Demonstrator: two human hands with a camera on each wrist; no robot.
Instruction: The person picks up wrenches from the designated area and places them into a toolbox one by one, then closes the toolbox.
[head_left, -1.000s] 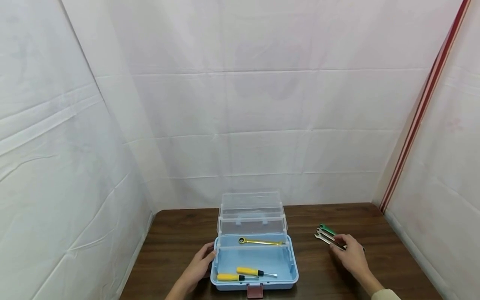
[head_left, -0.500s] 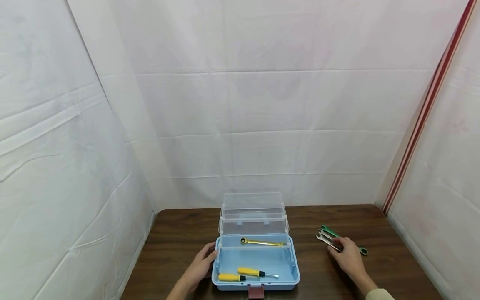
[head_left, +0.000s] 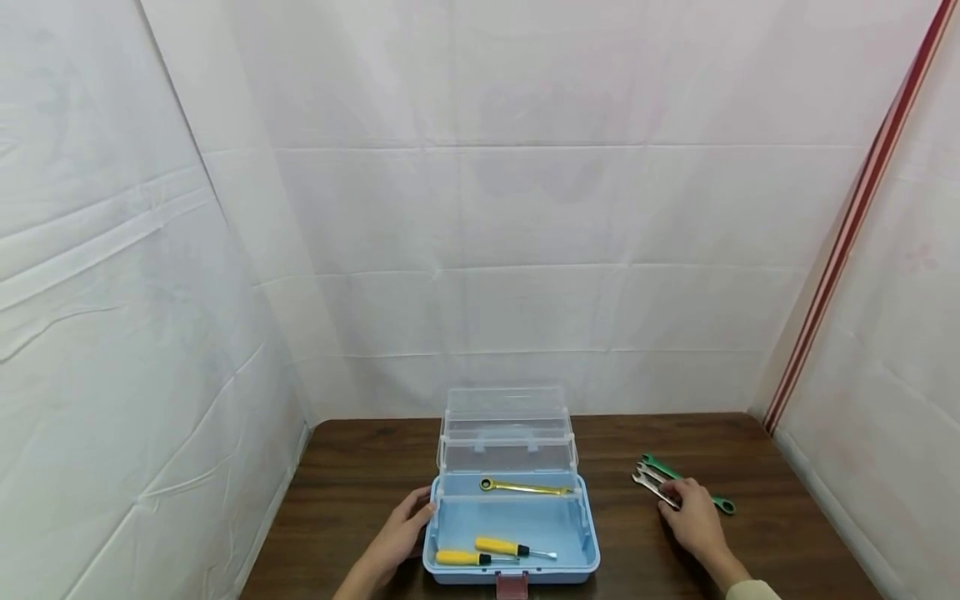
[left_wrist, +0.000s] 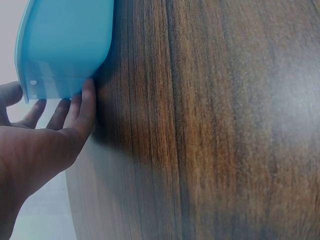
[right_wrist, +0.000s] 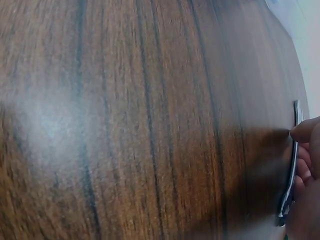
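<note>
A light blue toolbox [head_left: 510, 521] with a clear lid raised at the back stands on the table. My left hand [head_left: 397, 529] holds its left side, thumb at the rim [left_wrist: 21, 55] and fingers [left_wrist: 86, 107] against the outer wall. To the right of the box, my right hand [head_left: 696, 518] pinches a silver wrench [head_left: 651, 484] between thumb and fingers, low over the table. Beside it lie another silver wrench [head_left: 651, 472] and a green wrench [head_left: 723, 505], both partly covered by the hand.
Two yellow-handled screwdrivers [head_left: 498, 547] lie at the front of the box. A gold wrench [head_left: 525, 487] lies in its back part. The brown wooden table [head_left: 352, 454] is enclosed by white cloth [head_left: 525, 208] behind and at both sides.
My right hand has slid slightly toward me and left along the silver wrench, uncovering the ring end of the green wrench. My left hand stays at the toolbox.
</note>
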